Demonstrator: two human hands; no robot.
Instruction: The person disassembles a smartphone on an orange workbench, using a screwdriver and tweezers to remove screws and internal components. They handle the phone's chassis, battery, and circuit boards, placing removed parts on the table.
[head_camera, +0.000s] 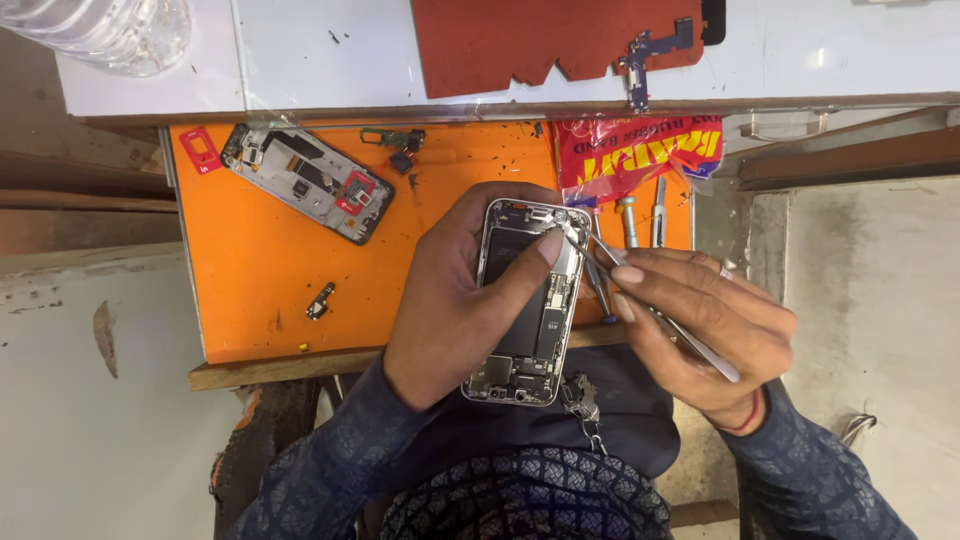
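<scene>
Left hand (455, 305) wrapped around an open phone (525, 300), held over the orange mat's (260, 270) near edge, standing almost straight up and down, top end pointing away. Right hand (700, 320) pinching thin tweezers (650, 305), tips touching the phone's top corner.

Red plastic packet (638, 150), yellow-white print, crumpled, on orange mat's (270, 280) far right edge.

opened phone (525, 300): shiny metal frame, dark matt parts inside | tweezers (655, 318): smooth bright metal | mat (260, 270): matt orange, scuffed | packet (635, 150), upper right: glossy red plastic | counter (330, 365) edge: rough worn wood | sleeves (310, 470): patterned dark cloth
</scene>
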